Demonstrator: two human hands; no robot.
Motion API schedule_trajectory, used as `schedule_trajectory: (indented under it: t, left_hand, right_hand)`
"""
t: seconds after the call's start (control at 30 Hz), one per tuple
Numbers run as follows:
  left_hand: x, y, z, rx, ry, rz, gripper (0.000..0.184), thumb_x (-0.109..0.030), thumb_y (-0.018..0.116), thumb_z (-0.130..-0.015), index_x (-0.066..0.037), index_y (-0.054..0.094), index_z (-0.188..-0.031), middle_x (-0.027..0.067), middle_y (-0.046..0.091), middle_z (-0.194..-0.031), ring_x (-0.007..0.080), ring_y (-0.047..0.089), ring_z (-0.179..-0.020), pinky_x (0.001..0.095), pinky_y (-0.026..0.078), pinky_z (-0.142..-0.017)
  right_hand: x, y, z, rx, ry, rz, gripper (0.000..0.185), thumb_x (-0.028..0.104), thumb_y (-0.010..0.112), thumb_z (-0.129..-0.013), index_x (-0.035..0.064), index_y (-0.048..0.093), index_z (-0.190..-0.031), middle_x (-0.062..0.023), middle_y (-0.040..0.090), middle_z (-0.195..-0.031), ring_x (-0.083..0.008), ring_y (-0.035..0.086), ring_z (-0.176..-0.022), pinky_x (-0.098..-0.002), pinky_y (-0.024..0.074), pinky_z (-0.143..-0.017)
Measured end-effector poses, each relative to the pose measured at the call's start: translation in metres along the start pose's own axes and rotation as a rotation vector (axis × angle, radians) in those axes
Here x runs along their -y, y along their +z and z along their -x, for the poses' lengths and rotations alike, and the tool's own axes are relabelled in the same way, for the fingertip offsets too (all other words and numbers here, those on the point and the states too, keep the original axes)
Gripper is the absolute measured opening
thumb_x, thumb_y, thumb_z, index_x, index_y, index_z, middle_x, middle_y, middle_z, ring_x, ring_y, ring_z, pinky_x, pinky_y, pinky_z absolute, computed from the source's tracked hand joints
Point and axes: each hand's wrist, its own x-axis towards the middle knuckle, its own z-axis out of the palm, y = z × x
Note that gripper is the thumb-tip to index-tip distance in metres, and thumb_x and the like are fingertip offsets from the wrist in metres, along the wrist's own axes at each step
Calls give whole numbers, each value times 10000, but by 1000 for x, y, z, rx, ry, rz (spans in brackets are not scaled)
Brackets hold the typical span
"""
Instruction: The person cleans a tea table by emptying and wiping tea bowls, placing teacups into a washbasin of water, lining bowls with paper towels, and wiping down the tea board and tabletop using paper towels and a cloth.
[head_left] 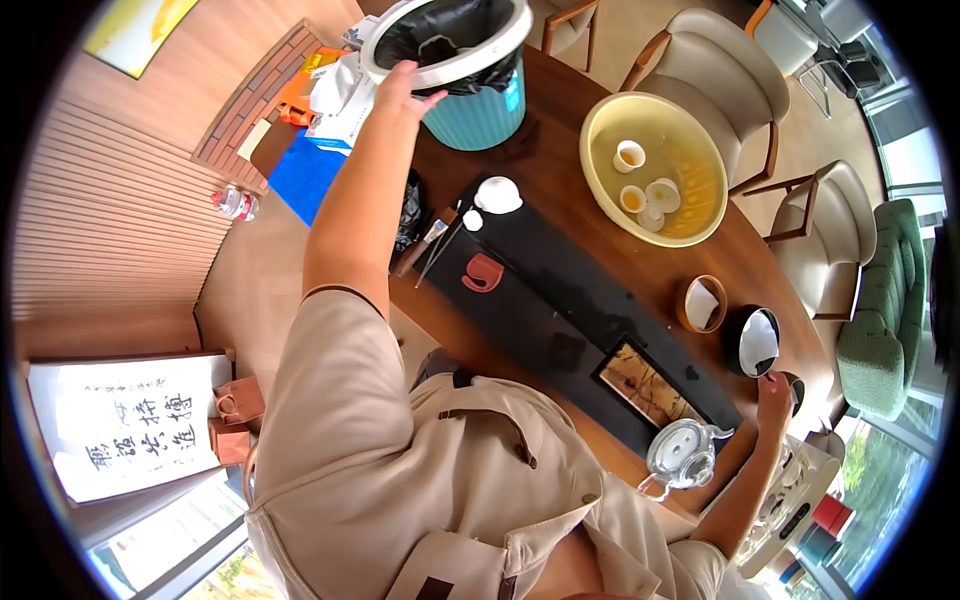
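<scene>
At the top, my left hand (403, 95) is closed on the white rim of a teal trash bin (475, 118) lined with a black bag. My right hand (773, 398), at the far right, has its fingers closed at the near edge of a black round bowl (741, 345). White paper-like material (757, 340) lies in that bowl. Beside it stands a wooden round bowl (690, 315) with a white piece inside. A glass teapot (682, 452) sits near my right forearm, next to a framed patterned tray (648, 384).
A big yellow basin (592, 170) holds water and several small cups. On the dark mat (560, 300) lie a red U-shaped piece (482, 273) and a white lidded piece (499, 195). A brush (434, 235) and a tissue box (338, 125) are at left. Chairs (715, 60) line the far side.
</scene>
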Motion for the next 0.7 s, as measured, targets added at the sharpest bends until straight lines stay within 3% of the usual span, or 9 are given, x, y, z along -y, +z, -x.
schedule_trajectory:
  t: [0.03,0.13,0.27,0.37,0.4,0.5,0.53,0.6,0.7]
  left_hand:
    - [-5,3,10,-81,-9,-46,450,-98,646,-867,-32,466,-1275,169,468,-1309,393,488,-1176,643,515,-872]
    - [-27,-23,32,87,58,-77,509,-123,723,-825,13,468,-1244,221,448,-1266,442,478,-1085,603,500,-949]
    - [-104,-74,68,210,98,-52,351,-151,727,-853,-23,565,-1137,136,564,-1124,284,563,-1063,470,545,-913]
    - [-174,-139,123,315,102,69,325,-182,623,-934,-16,558,-1206,130,620,-1176,241,587,-1105,372,522,-942]
    - [-203,-193,111,571,90,67,391,-227,587,-953,4,528,-1262,121,606,-1256,247,566,-1167,400,502,-971]
    - [-260,-280,188,526,132,157,431,-220,548,-965,-37,488,-1351,148,528,-1367,296,490,-1263,498,398,-1077]
    - [-269,-296,213,652,142,126,427,-216,516,-977,-34,477,-1361,163,515,-1377,304,473,-1283,524,373,-1093]
    - [-280,-353,253,495,347,22,457,-227,487,-990,-19,432,-1392,164,505,-1385,306,466,-1292,518,351,-1112]
    - [-281,-437,290,125,424,-69,461,-215,498,-983,-4,425,-1387,139,529,-1359,288,493,-1267,485,375,-1101]
  right_hand:
    - [16,0,17,-18,19,-45,348,306,639,-869,98,641,-1149,-159,704,-974,-329,670,-939,-411,508,-822]
    - [59,10,54,-40,88,-117,333,286,655,-866,100,656,-1143,-157,709,-977,-301,680,-924,-393,512,-817]
    - [134,40,83,48,28,-540,316,191,661,-870,78,653,-1165,-120,712,-946,-206,678,-886,-320,504,-797]
    - [237,61,76,179,-148,-415,386,188,669,-855,89,623,-1225,-153,707,-1044,-230,688,-961,-313,506,-834]
    - [278,66,70,217,-251,-393,406,193,670,-853,96,615,-1243,-160,700,-1074,-240,688,-983,-317,508,-843]
    - [380,101,29,398,-480,-464,420,198,623,-912,69,567,-1307,-167,654,-1193,-225,638,-1092,-322,492,-908]
    - [411,122,6,431,-555,-488,447,211,621,-910,75,549,-1330,-165,629,-1245,-222,619,-1133,-325,482,-932]
    - [479,154,-37,370,-750,-399,480,300,620,-884,124,562,-1326,-167,602,-1280,-318,570,-1191,-374,445,-996]
    - [573,206,-88,399,-756,-86,592,322,580,-905,219,400,-1460,-130,428,-1472,-321,423,-1339,-382,365,-1089]
